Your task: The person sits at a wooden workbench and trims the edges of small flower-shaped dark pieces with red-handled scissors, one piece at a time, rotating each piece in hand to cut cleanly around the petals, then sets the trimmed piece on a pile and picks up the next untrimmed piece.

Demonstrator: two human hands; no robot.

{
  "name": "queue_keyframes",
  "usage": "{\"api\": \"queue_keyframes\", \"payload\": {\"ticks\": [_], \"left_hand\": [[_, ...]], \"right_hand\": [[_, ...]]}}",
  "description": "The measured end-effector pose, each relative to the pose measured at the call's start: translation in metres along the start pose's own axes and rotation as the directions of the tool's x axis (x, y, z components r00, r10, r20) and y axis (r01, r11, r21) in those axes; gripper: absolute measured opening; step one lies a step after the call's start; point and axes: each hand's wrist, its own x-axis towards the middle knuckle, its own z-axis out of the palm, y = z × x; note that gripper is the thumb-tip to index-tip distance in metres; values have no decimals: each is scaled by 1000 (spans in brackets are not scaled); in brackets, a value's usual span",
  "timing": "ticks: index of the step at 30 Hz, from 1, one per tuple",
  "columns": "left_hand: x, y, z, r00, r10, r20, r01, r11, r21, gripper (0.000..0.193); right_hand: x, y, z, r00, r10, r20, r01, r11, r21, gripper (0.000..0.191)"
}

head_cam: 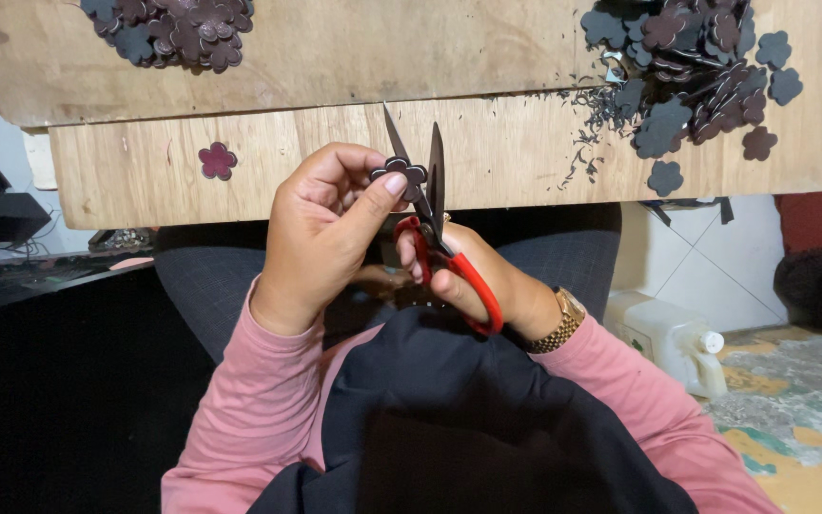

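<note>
My left hand [325, 224] pinches a small dark flower-shaped cutout [400, 171] between thumb and fingers. My right hand [487, 281] grips red-handled scissors [435, 224]; their dark blades stand apart and point up, with the cutout between them. Both hands hover over my lap, just in front of the edge of a wooden board [487, 143].
A pile of dark flower cutouts [692, 71] and thin trimmings lies on the board's right, another pile [173, 29] at upper left, and a single maroon flower [217, 160] on the left. A white plastic jug [673, 338] stands on the floor at right. Dark objects sit at far left.
</note>
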Motion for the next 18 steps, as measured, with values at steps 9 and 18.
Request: {"api": "queue_keyframes", "payload": {"ticks": [9,18], "left_hand": [[-14,40,-33,999,6,-32,-5,1000,10,10],[-18,43,-19,997,3,-76,-2,1000,5,9]], "right_hand": [[30,-9,39,997,-46,-55,36,984,-177,92],[30,-14,37,993,-64,-96,31,949,-313,79]]}}
